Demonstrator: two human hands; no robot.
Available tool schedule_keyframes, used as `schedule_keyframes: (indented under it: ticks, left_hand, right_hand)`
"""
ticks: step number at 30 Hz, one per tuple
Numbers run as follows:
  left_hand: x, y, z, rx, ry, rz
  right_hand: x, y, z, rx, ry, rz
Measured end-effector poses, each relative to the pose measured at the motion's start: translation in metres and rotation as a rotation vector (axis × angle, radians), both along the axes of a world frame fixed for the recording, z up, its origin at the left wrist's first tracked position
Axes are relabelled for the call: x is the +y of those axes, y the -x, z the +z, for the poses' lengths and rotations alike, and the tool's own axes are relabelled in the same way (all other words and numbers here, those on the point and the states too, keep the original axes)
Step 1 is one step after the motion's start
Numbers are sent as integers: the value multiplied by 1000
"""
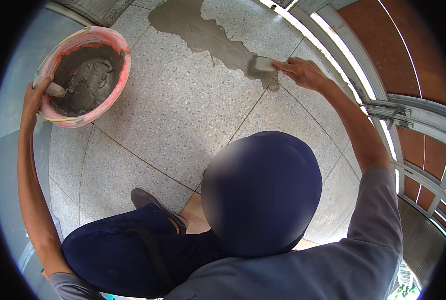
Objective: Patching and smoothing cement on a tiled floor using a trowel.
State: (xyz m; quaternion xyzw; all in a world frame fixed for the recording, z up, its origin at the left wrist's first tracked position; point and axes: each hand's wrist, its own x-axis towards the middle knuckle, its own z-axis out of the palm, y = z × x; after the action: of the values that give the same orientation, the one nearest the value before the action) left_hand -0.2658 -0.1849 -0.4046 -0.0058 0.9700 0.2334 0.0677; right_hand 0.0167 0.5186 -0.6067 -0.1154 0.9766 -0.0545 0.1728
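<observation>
The left hand (33,99) is at ten o'clock in the view, and it grips the edge of a bucket (117,92). The bucket sits just past the hand, toward two o'clock from it. It is round and pinkish red, with worn, smeary sides and a thin yellow handle. Inside is thick, wet grey paste (93,77), lumpy and shiny. A short pale stick (56,90) pokes over the bucket's edge right by the thumb. I cannot tell if the hand holds that too.

Near seven o'clock is a bent leg (118,250) in dark blue trousers, with a dark shoe (145,198) on the floor (158,120). The floor has big pale tiles with lots of little grey specks and dark lines between them.

At twelve o'clock, a long patch (203,35) of grey paste is spread on the tiles, smooth in the middle and ragged at the edges.

The right hand (305,74) is at one o'clock, with its fingers pinched on a scraper (261,65). The scraper lies toward nine o'clock from that hand, at the patch's lower end. It is small, flat and pale, with grey paste smeared on it.
</observation>
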Motion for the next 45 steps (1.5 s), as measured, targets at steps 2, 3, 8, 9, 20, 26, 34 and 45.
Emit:
schedule_keyframes:
  ticks: [2,3,8,9,20,26,34,45]
  left_hand:
    - [0,4,3,-26,31,-6]
    - [6,3,3,-29,29,-12]
    - [15,-7,10,-27,65,7]
    - [13,-7,10,-27,61,8]
    - [12,-4,10,2,82,-4]
    - [33,-7,11,5,47,-58]
    - [25,-13,15,25,73,-45]
    - [47,-16,18,43,103,-93]
  right_hand:
    - [-6,11,-12,100,33,139]
    - [0,10,-22,97,31,133]
    - [22,-9,-37,-157,-65,58]
    - [29,-14,-37,-157,-68,58]
    - [6,-6,-9,-48,-26,-46]
    - [31,-32,-43,-103,-99,11]
    - [0,28,17,-57,58,-191]
    - [-96,-45,-24,-97,47,-444]
